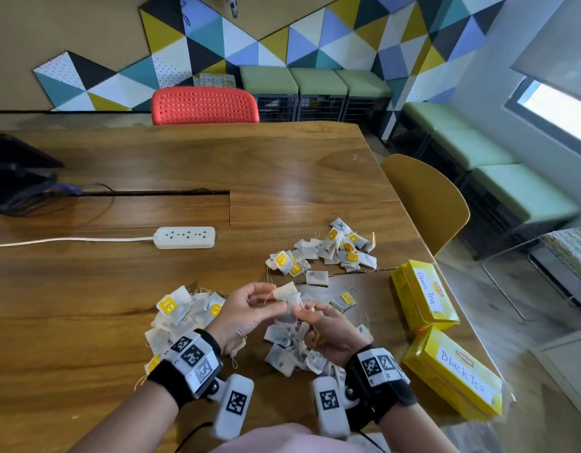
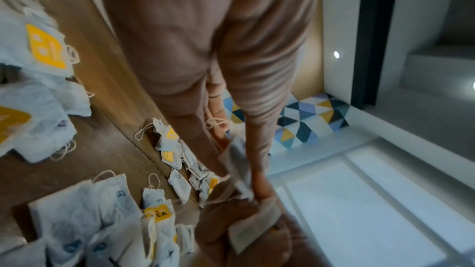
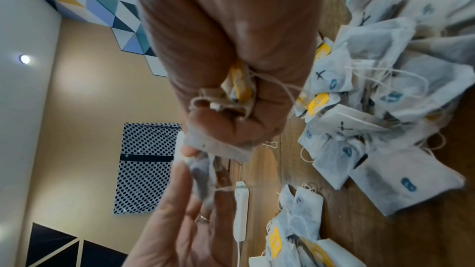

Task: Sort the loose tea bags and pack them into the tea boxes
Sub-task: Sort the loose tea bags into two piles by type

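Above the table's near middle, my left hand (image 1: 271, 300) pinches a loose tea bag (image 1: 286, 293) by its edge, its string trailing. My right hand (image 1: 304, 312) meets it from the right and grips a small bunch of tea bags (image 3: 237, 86) with tangled strings and a yellow tag in its curled fingers. In the left wrist view the left fingers (image 2: 231, 133) reach down to the pinched bag (image 2: 237, 155). Loose bags lie in a left pile (image 1: 179, 313), a pile under my hands (image 1: 287, 349) and a far pile (image 1: 336, 250). Two yellow boxes, labelled Green Tea (image 1: 424, 294) and Black Tea (image 1: 455, 371), lie at the right edge.
A white power strip (image 1: 184, 237) with its cord lies left of centre on the wooden table (image 1: 86, 305). A dark bag (image 1: 17, 178) sits at the far left. A red chair (image 1: 204, 106) and a yellow chair (image 1: 426, 201) stand at the table's edges.
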